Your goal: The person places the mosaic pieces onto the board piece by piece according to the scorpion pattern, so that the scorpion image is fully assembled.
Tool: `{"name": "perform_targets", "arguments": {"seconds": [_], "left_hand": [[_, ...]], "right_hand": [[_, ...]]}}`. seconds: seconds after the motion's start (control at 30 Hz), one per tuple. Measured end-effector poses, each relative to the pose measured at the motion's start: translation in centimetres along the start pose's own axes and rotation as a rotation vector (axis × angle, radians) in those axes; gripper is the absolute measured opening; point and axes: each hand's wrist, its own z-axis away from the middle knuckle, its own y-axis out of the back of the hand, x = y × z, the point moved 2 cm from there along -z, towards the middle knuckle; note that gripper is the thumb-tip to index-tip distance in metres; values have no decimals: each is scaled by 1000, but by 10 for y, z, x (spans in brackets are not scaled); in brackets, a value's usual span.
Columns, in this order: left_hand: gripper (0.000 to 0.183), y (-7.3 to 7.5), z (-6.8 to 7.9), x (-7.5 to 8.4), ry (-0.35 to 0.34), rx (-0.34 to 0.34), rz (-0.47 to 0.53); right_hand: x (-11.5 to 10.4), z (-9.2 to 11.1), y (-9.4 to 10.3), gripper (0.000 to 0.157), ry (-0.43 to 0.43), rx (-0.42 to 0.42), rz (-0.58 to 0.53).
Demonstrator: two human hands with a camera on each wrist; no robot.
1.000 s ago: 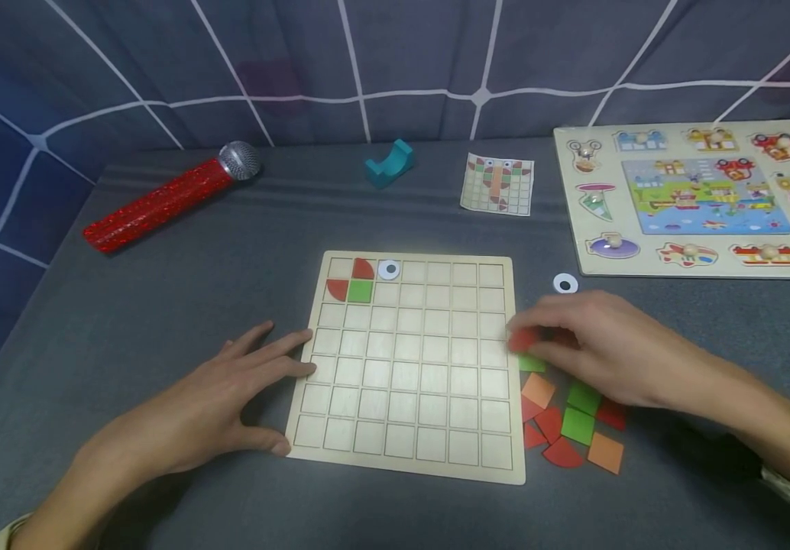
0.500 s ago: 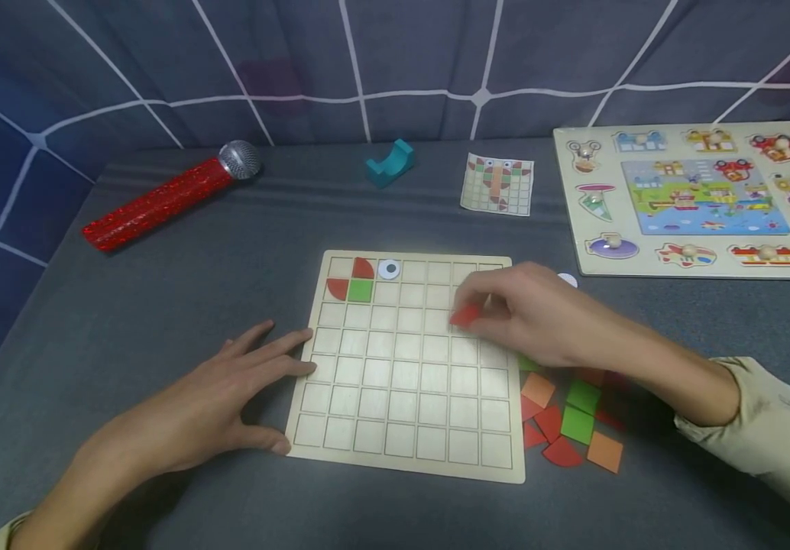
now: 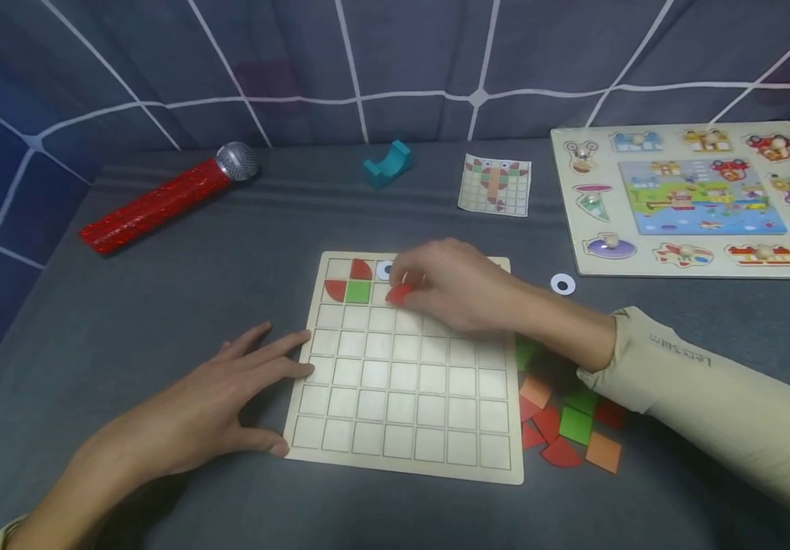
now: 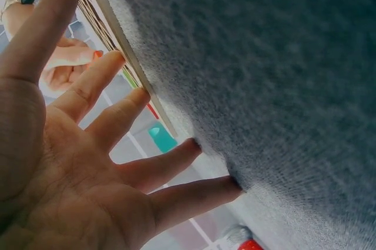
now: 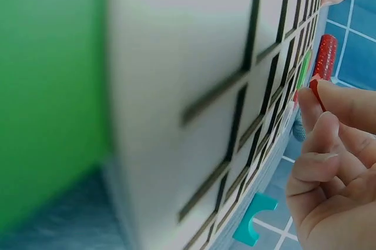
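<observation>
My right hand [image 3: 453, 286] pinches a red quarter-circle tile [image 3: 399, 295] between thumb and fingers, close over the second row of the wooden grid board [image 3: 395, 397]. In the right wrist view the red tile [image 5: 316, 92] shows edge-on at the fingertips. At the board's left edge rests my left hand [image 3: 209, 409], its fingers spread and the thumb at the lower left corner. Two red quarter-circles [image 3: 361, 269] and a green square [image 3: 357, 292] lie in the upper left cells. Beside them sits a white eye disc [image 3: 384, 270], partly covered by my right hand.
Right of the board lie loose red, green and orange tiles [image 3: 576, 425], partly under my right forearm. A second eye disc [image 3: 563, 284] is above them. Behind are a pattern card [image 3: 495, 186], a teal curved block [image 3: 388, 163], a red microphone [image 3: 161, 202] and a peg puzzle [image 3: 704, 263].
My right hand has carried the red quarter-circle leftward from the loose tiles, across the board to near the green square. My left hand has stayed in place.
</observation>
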Motion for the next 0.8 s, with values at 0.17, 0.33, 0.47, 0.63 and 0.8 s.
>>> {"name": "perform_targets", "arguments": {"seconds": [0.17,0.33,0.47,0.63,0.8], "left_hand": [[82,0,0,0,4,-6,-1],[81,0,1,0,-5,9,-7],[81,0,1,0,-10,10,-3],[81,1,1,0,-4,3,-1],[80,0,0,1,-5,13,-5]], "right_hand": [[-4,-13,-2,16,-17,-39,46],[-6,-20,-5,17,-7,-76,65],[-8,-22,-8,15,33,-82,119],[-10,-24,-9,23,64,-80,177],[-10,-25,-10,19,101,-87,202]]}}
